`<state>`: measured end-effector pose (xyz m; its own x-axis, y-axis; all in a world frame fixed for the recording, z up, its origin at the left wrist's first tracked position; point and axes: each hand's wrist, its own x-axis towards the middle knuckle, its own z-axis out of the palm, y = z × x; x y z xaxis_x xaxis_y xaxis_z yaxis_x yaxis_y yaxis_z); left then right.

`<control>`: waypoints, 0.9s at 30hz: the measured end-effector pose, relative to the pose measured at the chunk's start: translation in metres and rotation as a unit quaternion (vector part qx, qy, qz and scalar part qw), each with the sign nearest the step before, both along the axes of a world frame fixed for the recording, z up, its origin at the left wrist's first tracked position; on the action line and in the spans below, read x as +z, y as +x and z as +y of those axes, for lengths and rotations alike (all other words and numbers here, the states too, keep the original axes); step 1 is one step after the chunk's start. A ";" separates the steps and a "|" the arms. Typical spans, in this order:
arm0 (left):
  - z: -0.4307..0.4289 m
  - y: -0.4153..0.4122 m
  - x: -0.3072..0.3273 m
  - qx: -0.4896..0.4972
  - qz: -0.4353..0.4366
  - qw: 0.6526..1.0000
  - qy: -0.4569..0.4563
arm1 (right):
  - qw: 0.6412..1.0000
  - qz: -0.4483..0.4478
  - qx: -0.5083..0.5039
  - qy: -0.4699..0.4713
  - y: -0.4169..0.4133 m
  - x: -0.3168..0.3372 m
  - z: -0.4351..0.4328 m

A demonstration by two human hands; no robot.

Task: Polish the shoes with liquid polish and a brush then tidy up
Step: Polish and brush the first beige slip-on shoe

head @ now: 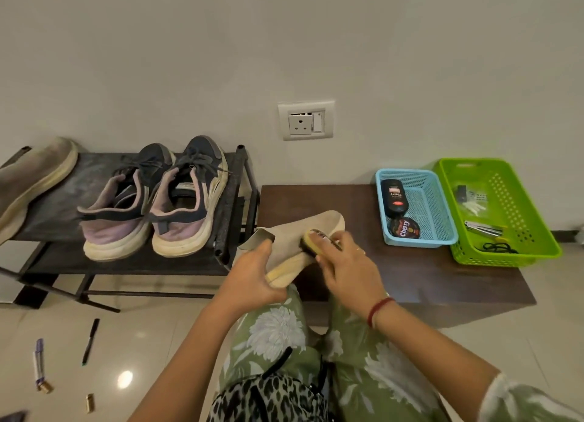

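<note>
Left hand [252,273] grips the beige shoe's [294,241] near heel; right hand [344,260] clasps the brush [311,241]. Short, even strokes, shoe held steady, should spread polish best.

Soft, even indoor light fills the scene, moderately bright with no hard shadows. A round white glare spot [125,379] shines on the glossy floor tiles [164,336], suggesting a lamp overhead. Dim shade sits under the shoe rack [126,263] and along the front of the dark bench [442,308]. Wide-angle distortion bends the rack and the green basket [493,213] outward near the edges. The right hand [344,266] looks slightly motion-blurred; overall detail is soft.
</note>
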<state>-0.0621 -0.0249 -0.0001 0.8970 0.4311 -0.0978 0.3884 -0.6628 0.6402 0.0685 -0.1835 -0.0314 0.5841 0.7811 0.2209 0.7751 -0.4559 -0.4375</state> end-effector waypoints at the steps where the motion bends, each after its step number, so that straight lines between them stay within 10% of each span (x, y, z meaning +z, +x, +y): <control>1: -0.001 -0.001 0.001 -0.006 0.004 1.000 0.007 | 0.999 -0.002 -0.040 -0.033 0.019 -0.009 0.004; 5: -0.005 0.000 0.006 -0.043 0.025 0.998 0.026 | 0.962 0.051 -0.143 -0.228 0.096 -0.013 0.007; 11: -0.003 0.003 -0.001 -0.046 0.031 0.997 0.050 | 0.981 0.185 0.058 -0.015 0.046 0.011 -0.001; 16: -0.011 0.006 0.002 -0.090 0.073 0.987 0.112 | 0.978 0.066 -0.024 -0.199 0.083 -0.021 0.010; 22: -0.008 0.005 0.007 -0.001 0.065 0.997 0.035 | 0.995 0.101 0.015 0.002 0.026 0.019 0.023; 27: -0.003 0.006 0.010 -0.022 0.087 0.996 0.027 | 0.984 -0.012 -0.019 -0.175 0.048 -0.013 0.014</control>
<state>-0.0559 -0.0282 0.0094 0.8865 0.4009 -0.2309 0.4602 -0.7136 0.5281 0.1161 -0.1690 -0.0444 0.6126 0.7892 -0.0433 0.7627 -0.6046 -0.2296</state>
